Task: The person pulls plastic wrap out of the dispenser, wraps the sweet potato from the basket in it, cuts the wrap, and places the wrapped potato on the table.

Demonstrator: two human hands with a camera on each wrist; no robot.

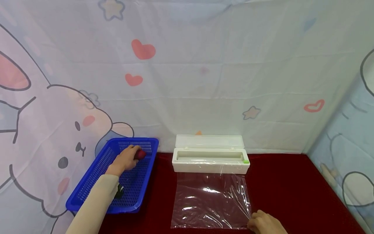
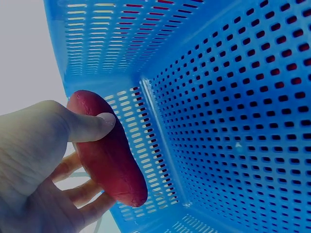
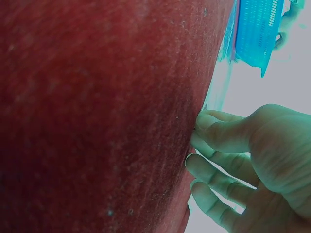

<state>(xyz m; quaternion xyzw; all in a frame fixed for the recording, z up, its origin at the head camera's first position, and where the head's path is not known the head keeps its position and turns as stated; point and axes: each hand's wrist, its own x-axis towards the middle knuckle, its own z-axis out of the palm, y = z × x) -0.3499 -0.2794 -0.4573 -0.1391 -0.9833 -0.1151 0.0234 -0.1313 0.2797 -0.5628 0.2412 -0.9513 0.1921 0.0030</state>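
In the head view, my left hand (image 1: 126, 159) is over the far part of a blue perforated basket (image 1: 148, 182). It grips a dark red, elongated sweet potato (image 2: 108, 153), with the thumb across its near side in the left wrist view. At the front, my right hand (image 1: 266, 223) pinches the near right corner of a sheet of clear cling film (image 1: 208, 198). The film lies over the dark red cloth and runs back to a white dispenser box (image 1: 211, 167) whose lid (image 1: 209, 141) stands up. The roll inside the box is barely visible.
A dark green object (image 1: 119, 191) lies in the basket, partly hidden by the left sleeve (image 1: 97, 198). A green slider (image 1: 246, 161) sits on the box's right end. Printed fabric (image 1: 187, 107) hangs behind the red cloth (image 1: 280, 188) and at both sides.
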